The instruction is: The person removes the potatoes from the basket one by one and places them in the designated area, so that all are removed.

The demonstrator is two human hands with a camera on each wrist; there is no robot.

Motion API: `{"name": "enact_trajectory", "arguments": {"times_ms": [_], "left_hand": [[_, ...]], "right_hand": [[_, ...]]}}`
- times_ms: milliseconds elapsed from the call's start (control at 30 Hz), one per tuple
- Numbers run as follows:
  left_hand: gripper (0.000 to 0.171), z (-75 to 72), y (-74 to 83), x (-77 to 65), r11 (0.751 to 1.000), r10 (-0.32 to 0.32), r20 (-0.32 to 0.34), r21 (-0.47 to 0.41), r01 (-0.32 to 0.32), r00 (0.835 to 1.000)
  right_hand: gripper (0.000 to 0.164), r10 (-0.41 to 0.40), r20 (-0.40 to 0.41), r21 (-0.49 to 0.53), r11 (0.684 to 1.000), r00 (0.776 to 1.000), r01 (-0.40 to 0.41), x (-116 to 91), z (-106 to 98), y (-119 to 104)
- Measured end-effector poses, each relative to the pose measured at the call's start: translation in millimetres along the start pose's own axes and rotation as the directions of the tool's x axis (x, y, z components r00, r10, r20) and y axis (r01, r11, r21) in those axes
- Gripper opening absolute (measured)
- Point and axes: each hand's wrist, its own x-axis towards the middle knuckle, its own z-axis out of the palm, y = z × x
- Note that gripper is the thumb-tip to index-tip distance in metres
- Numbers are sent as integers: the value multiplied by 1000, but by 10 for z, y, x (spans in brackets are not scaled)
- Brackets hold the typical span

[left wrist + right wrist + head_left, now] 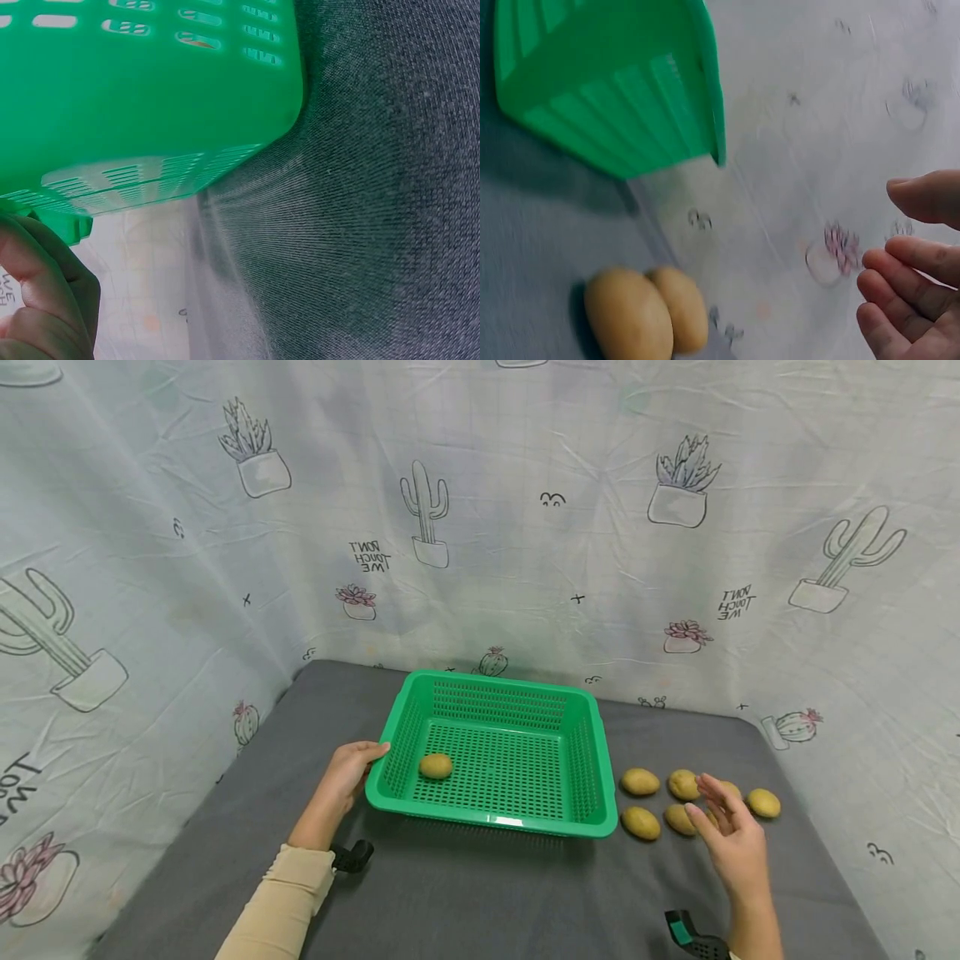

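A green plastic basket with slotted walls rests on the grey cloth, and one potato lies inside it near the left wall. My left hand grips the basket's left rim, thumb over the top; the left wrist view shows its curled fingers under the rim. Over a group of several potatoes to the basket's right hovers my right hand, thumb apart from the fingers, holding nothing. It partly hides some of those potatoes. In the right wrist view two potatoes appear, away from the fingers.
Grey cloth covers the table around the basket. A pale curtain printed with cacti and potted plants hangs behind the table and along both sides. Dark wrist straps show on both forearms.
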Motion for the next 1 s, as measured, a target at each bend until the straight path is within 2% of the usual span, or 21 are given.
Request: {"name": "enact_trajectory", "arguments": {"times_ms": [167,367,633,867,1000], "left_hand": [[41,6,17,1,1000,1,-6,6,-1,1000],[41,10,27,-3,1000,11,-5,20,-11,1000],[40,12,-1,-13,1000,6,-7,17,-6,1000],[40,12,-10,-13,1000,11,-12,23,-10,1000],[39,12,-16,-1,1000,6,-15,18,-5,1000]], "right_hand": [[47,-70,103,62,996,992,63,4,119,-124],[50,-149,182,159,980,972,121,31,321,-236],[52,-314,248,235,937,916,258,131,626,-451],[54,-382,297,250,916,875,315,249,886,-725],[53,-387,351,282,912,853,298,288,1031,-823]]}}
